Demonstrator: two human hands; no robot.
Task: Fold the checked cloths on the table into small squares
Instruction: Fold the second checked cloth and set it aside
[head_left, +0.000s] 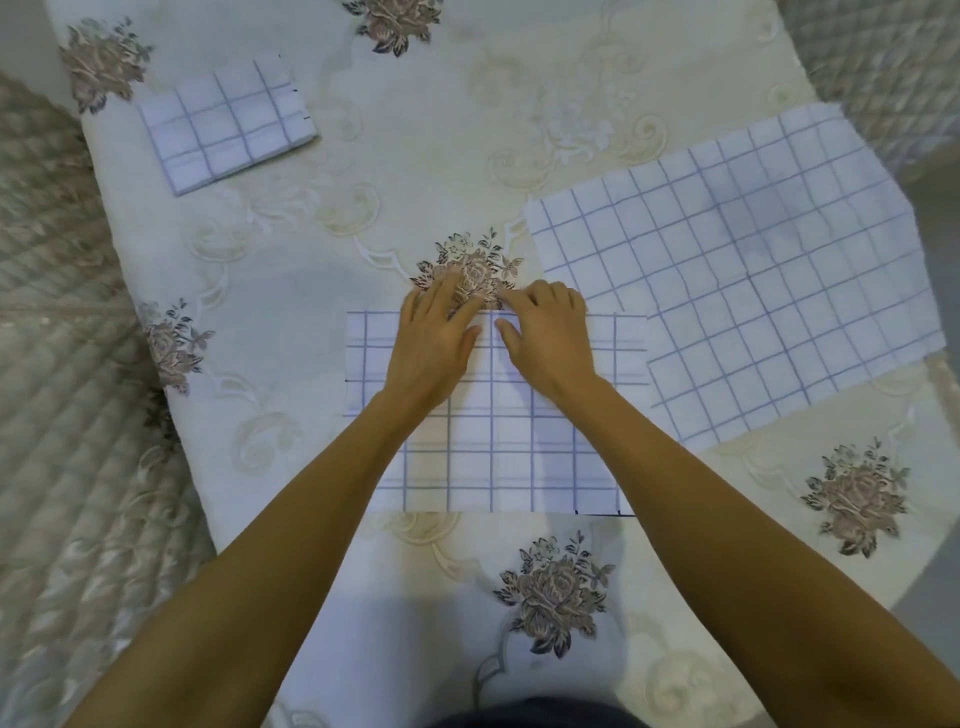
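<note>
A white cloth with blue checks, folded into a rectangle (493, 447), lies in front of me on the table. My left hand (434, 343) rests flat on its far edge, fingers spread and reaching past it onto the tablecloth. Beside it my right hand (545, 332) presses the same far edge with fingers bent. Neither hand holds anything. A small folded checked square (228, 122) sits at the far left. A stack of unfolded checked cloths (753, 275) lies flat at the right, touching the middle cloth's right corner.
The round table wears a cream embroidered tablecloth (291, 291) with brown rose motifs. Quilted fabric (47, 364) hangs down past the table's left edge. More quilted fabric (878, 62) shows at the far right corner.
</note>
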